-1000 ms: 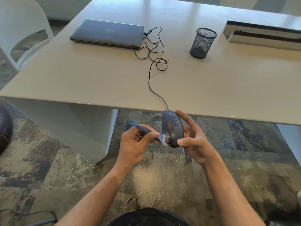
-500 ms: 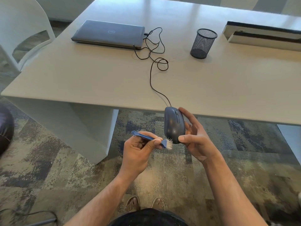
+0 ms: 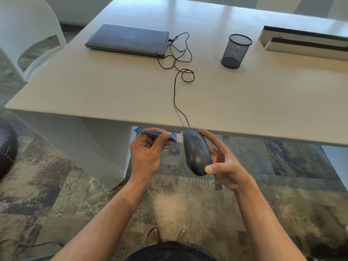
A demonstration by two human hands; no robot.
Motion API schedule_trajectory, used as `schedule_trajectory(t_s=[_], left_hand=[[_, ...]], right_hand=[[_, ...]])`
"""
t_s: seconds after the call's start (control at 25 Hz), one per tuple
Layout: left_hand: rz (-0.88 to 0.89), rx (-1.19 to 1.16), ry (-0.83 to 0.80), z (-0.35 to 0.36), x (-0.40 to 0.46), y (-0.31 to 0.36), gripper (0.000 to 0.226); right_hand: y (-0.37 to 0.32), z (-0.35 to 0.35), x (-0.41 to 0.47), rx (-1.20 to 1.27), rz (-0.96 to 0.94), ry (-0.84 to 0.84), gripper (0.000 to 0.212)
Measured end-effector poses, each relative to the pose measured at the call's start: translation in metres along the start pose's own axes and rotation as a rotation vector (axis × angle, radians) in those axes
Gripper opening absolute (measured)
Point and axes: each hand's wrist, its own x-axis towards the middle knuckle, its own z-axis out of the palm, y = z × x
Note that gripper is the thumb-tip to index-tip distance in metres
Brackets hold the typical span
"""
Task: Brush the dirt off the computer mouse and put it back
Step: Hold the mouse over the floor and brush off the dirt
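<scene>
A big pale counter fills the top half of the picture. Below it is a patchy carpet floor. A white chair stands in the upper left corner. A closed grey laptop lies on the counter, up and left of the middle. A long white and black box lies on the counter at the upper right. A black mesh cup stands between the laptop and the box. A thin black cord runs in loops from the laptop down over the counter's front edge.

The right hand holds the dark mouse in the air, just below the counter's edge, in the middle of the picture. Its thumb and fingers curl round the mouse's sides. The left hand pinches a small blue brush between thumb and curled fingers. The brush's white bristles touch the mouse's top left side. Two feet in sandals show at the bottom.
</scene>
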Motion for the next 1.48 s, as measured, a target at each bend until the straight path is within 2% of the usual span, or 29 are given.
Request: schedule_trajectory(t_s=[0.2,0.36,0.48,0.68,0.92,1.04,1.36,1.48], left_hand=[[-0.032,0.024,-0.025,0.003,0.0,-0.005,0.018],[-0.028,0.008,-0.119,0.005,-0.01,-0.005,0.006],[-0.04,0.004,-0.17,0.006,-0.016,-0.004,0.006],[-0.072,-0.006,-0.207,0.007,-0.024,-0.006,0.018],[-0.084,-0.016,-0.253,0.011,-0.034,-0.008,0.013],[-0.09,-0.013,-0.248,0.013,-0.038,-0.01,0.006],[-0.108,-0.089,-0.238,0.005,-0.035,-0.001,0.013],[-0.104,-0.068,-0.218,0.008,-0.029,-0.003,0.009]], right_hand=[[0.0,-0.001,-0.001,0.003,0.008,0.002,0.101],[-0.001,-0.003,-0.002,0.004,0.009,0.037,0.102],[-0.001,-0.004,-0.002,-0.001,0.001,0.051,0.1],[-0.003,-0.006,-0.002,-0.01,-0.028,0.091,0.099],[-0.005,-0.011,-0.002,-0.001,-0.051,0.12,0.097],[-0.005,-0.013,-0.002,0.011,-0.057,0.132,0.097],[-0.003,-0.016,-0.003,0.02,-0.062,0.134,0.097],[-0.003,-0.01,-0.001,0.021,-0.042,0.085,0.098]])
